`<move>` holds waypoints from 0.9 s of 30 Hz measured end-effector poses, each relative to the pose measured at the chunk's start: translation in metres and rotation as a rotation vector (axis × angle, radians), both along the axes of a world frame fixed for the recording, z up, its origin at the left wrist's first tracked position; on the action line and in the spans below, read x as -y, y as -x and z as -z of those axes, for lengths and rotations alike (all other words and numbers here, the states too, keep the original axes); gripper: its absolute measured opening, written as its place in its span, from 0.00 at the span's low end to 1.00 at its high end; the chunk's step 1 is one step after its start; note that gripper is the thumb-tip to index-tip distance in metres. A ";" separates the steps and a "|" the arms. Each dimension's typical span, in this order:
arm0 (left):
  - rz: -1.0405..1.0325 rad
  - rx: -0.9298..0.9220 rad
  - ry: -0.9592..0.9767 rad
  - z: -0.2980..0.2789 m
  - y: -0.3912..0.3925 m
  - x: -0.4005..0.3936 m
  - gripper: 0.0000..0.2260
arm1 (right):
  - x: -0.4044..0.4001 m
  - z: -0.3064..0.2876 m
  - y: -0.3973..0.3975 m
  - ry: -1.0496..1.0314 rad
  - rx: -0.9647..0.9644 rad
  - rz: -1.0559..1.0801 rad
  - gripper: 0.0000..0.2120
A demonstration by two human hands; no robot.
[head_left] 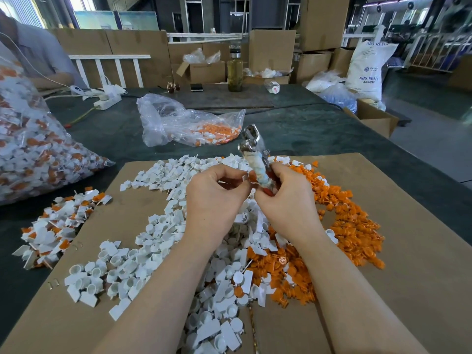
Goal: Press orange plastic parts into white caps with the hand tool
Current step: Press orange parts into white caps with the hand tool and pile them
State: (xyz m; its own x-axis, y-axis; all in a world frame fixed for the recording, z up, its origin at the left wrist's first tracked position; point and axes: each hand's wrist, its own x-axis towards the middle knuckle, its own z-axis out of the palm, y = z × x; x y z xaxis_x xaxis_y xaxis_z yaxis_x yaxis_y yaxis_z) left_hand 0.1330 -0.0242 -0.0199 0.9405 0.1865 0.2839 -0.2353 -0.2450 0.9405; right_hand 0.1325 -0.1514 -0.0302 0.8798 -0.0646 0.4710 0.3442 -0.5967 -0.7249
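Head cam: 2 hands (217,198) (283,198), 1 hand tool (255,159), 2 bags (189,123) (33,139).

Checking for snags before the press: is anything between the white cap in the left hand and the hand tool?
Nothing visible. The left hand pinches the white cap right beside the hand tool, which the right hand grips.

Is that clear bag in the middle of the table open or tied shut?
Open: the clear bag lies slumped on its side, its mouth gaping rightward, with orange and white parts spilling toward it.
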 end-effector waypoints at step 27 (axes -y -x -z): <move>0.007 0.008 0.193 -0.004 0.001 -0.003 0.07 | 0.001 -0.002 -0.002 -0.138 -0.022 -0.046 0.06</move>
